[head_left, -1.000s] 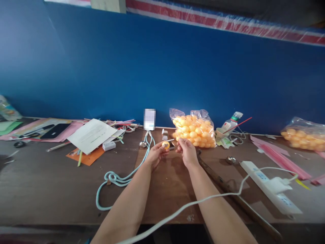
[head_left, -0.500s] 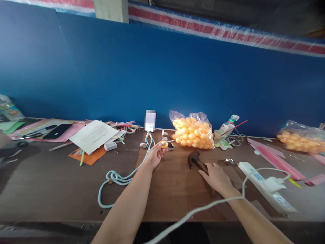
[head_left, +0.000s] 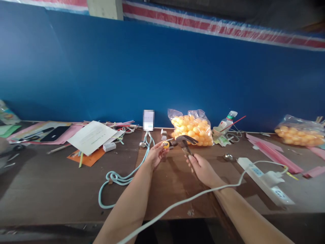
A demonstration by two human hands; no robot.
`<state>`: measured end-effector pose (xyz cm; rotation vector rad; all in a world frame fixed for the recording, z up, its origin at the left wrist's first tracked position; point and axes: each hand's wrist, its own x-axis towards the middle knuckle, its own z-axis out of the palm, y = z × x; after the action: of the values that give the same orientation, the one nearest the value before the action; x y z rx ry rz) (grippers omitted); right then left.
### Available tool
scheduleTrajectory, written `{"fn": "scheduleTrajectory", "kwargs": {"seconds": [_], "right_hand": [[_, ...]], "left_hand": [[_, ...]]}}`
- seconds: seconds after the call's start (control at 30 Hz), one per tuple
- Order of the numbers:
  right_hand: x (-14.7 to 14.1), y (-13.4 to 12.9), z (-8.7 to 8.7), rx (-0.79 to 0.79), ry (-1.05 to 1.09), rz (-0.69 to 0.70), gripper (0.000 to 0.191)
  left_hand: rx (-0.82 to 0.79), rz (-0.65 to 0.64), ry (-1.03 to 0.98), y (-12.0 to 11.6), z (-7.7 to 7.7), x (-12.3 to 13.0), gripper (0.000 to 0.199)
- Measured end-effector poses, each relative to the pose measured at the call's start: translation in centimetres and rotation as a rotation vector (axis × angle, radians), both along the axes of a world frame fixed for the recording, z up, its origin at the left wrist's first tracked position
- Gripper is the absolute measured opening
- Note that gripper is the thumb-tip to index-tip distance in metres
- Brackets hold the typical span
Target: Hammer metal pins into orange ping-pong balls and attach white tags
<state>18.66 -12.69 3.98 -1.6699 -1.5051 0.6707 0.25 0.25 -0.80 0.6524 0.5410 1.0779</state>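
In the head view, my left hand pinches a small orange ball that has a dark marking on its near side. It looks like the balls in the bag behind. My right hand is wrapped round the wooden handle of a claw hammer, raised off the table. The hammer's striking face points left, close beside the orange ball; whether they touch I cannot tell. Its claw points right, in front of the clear bag of orange balls. A small dark box behind the hammer head is mostly hidden.
A white cable crosses before my right forearm from a power strip. A phone with a pale blue cord leans at the back. Papers lie left; a bottle and another ball bag stand right.
My right hand has lifted the hammer off the table and swung its head left, up to the ball. My left hand keeps its pinch on the ball, nearly unmoved.
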Motion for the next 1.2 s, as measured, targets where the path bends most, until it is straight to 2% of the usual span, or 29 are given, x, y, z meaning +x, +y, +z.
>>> {"fn": "scheduleTrajectory", "kwargs": {"seconds": [0.1,0.23,0.43,0.63,0.87,1.03,1.2], "right_hand": [[-1.8,0.5,0.5,0.029,0.009,0.006,0.035],[-2.5,1.1,0.3,0.061,-0.068,0.011,0.032],[-2.3,0.9,0.4,0.069,-0.035,-0.017,0.032],[-2.5,0.9,-0.1,0.050,-0.045,0.029,0.033],[-2.5,0.5,0.0,0.070,-0.032,0.016,0.031],[-2.7,0.7,-0.9,0.071,-0.103,0.015,0.030],[-1.6,0.4,-0.5,0.087,-0.184,0.007,0.031]], "left_hand": [[0.040,-0.013,-0.008,0.1,-0.1,0.1,0.028],[0.054,-0.003,-0.005,0.2,-0.3,0.1,0.025],[0.036,0.019,-0.002,0.2,-0.3,0.2,0.029],[0.057,-0.024,0.016,0.3,-0.4,0.3,0.030],[0.029,0.020,0.025,0.3,-0.4,0.3,0.030],[0.018,0.006,0.023,0.3,-0.5,0.4,0.026],[-0.011,0.053,0.012,0.4,-0.4,0.2,0.024]]}}
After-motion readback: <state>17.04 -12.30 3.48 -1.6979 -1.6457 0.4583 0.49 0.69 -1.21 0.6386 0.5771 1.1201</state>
